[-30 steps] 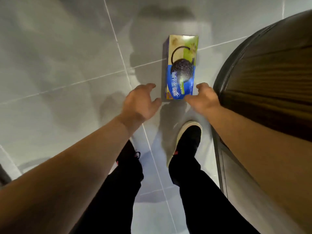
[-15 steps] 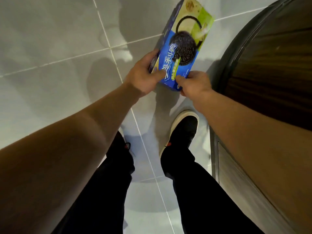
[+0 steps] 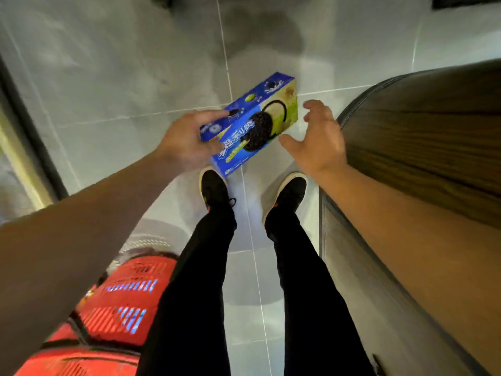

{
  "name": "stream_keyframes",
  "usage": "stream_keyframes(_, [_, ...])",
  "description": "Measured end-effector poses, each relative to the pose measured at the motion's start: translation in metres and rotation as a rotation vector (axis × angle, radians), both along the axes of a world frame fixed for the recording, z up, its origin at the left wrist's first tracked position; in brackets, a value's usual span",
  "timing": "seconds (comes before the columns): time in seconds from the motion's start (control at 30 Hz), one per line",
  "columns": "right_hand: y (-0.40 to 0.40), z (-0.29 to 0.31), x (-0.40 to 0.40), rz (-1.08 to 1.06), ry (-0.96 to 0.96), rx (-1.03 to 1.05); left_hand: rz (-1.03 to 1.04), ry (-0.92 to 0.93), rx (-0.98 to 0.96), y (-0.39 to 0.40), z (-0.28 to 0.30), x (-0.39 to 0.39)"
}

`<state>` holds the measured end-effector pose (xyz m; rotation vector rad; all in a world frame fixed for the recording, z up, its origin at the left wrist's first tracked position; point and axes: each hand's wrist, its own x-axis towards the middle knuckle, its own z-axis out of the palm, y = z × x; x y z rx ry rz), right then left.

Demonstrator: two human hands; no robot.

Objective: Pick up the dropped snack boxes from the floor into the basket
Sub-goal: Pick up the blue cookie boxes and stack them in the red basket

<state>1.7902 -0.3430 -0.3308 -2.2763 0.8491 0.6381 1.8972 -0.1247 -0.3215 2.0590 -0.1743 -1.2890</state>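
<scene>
A blue and green cookie box (image 3: 253,123) with a dark sandwich cookie printed on it is held above the grey tiled floor, tilted with its far end up to the right. My left hand (image 3: 187,138) grips its near left end, thumb on the printed face. My right hand (image 3: 315,137) is just right of the box with fingers spread, not holding it. A red slatted basket (image 3: 124,302) stands on the floor at the lower left, behind my left leg, partly hidden by my left arm.
A dark wooden cabinet (image 3: 423,147) with a rounded corner fills the right side, close to my right arm. My black shoes (image 3: 215,189) stand on the grey tiled floor (image 3: 130,77). A dark metal frame (image 3: 29,137) runs along the left edge.
The box lay on the floor, then both hands lifted it. Now my right hand has let go and opened; my left hand alone holds it. The view has risen and the basket appears.
</scene>
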Motion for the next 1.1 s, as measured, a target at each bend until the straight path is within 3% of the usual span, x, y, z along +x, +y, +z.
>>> stream_keyframes(0.13, [0.022, 0.088, 0.034, 0.323, -0.067, -0.071, -0.371, -0.220, 0.061, 0.033, 0.086, 0.028])
stream_keyframes(0.37, [0.070, 0.227, 0.040, 0.731, 0.010, -0.017, -0.470, -0.349, -0.015, 0.078, 0.243, 0.025])
stream_keyframes(0.6, [0.094, 0.348, 0.041, 0.822, -0.020, -0.121, -0.283, -0.505, -0.002, 0.121, 0.349, -0.008])
stream_keyframes(0.73, [0.115, 0.405, 0.027, 0.905, -0.190, -0.212, -0.149, -0.629, 0.083, 0.135, 0.388, -0.046])
stream_keyframes(1.1, [0.176, 0.506, -0.080, 1.256, -0.450, -0.454, 0.131, -0.873, 0.259, 0.184, 0.467, -0.213])
